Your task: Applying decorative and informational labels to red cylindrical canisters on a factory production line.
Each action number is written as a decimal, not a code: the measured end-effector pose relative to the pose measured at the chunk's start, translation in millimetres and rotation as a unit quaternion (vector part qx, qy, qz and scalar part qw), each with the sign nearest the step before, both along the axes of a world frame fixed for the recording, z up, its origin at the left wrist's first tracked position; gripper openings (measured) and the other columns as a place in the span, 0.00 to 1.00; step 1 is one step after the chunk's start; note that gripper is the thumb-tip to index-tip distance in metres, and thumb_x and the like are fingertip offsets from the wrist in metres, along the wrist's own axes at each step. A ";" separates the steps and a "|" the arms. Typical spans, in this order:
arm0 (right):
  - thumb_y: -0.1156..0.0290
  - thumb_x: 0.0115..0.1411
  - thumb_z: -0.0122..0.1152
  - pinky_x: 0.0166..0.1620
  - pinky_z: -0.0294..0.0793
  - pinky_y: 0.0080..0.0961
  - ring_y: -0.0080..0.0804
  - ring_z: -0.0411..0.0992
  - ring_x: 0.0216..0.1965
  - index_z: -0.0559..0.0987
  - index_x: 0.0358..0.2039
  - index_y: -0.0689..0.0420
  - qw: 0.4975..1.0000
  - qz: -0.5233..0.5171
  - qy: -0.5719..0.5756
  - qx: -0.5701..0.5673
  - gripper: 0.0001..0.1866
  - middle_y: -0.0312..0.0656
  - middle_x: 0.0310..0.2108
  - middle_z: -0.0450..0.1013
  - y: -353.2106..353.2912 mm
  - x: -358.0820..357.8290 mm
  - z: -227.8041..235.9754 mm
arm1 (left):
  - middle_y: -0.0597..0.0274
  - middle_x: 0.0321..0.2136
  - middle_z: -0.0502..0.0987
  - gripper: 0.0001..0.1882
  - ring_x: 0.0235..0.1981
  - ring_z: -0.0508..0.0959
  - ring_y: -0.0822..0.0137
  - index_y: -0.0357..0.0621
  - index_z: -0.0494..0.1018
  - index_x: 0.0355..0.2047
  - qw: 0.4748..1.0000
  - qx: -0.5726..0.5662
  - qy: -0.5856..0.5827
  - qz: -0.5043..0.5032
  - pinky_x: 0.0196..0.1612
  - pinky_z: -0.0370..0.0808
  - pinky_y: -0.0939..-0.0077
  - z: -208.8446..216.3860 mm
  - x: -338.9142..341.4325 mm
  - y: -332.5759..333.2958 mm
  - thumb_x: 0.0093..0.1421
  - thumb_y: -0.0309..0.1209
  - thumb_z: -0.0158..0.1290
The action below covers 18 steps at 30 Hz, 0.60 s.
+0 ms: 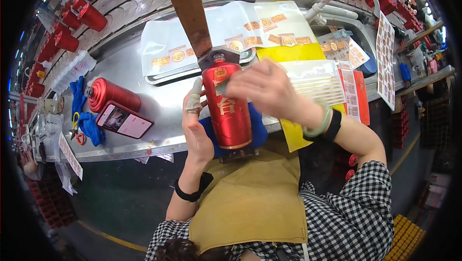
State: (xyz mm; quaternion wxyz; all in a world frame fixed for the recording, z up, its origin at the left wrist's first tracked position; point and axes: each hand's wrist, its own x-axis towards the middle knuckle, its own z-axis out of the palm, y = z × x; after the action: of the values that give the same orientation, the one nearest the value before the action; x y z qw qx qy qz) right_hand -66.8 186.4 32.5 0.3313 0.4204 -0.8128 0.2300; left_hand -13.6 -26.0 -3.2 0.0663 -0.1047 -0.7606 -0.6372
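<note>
The metal table [168,131] carries a second red bottle [115,95], lying tilted beside a phone [124,119], with scissors [75,127] and a blue cloth [91,128] to its left. White sheets [163,44] and a yellow sheet [294,53] cover the far side. Behind runs a curved conveyor [144,1] with red containers [91,17]; a dark floor [125,189] lies below. The red bottle [230,128] stands between the hands at the table's near edge, neck toward a brown post [185,10]. The left hand [196,131] touches its left side; some fingers are hidden, so its grip cannot be told. The right hand [264,87], fingers curled, is blurred over the bottle's front; whether it grips anything cannot be determined.
</note>
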 end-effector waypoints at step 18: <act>0.69 0.55 0.62 0.43 0.73 0.28 0.27 0.69 0.34 0.82 0.43 0.48 0.987 0.150 -0.056 -0.020 0.14 0.29 0.39 0.77 19.8 46.4 -15.7 | 0.43 0.67 0.65 0.64 0.65 0.69 0.53 0.31 0.53 0.72 0.991 -0.122 0.048 -0.020 0.62 0.70 0.59 13.0 4.7 -9.4 0.58 0.81 0.23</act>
State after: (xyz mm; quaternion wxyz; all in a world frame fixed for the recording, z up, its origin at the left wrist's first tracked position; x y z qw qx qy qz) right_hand -20.4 206.1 16.7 0.2552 0.5175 -0.7527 0.3171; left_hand -8.9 -35.4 9.8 0.0769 -0.1575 -0.8262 -0.5354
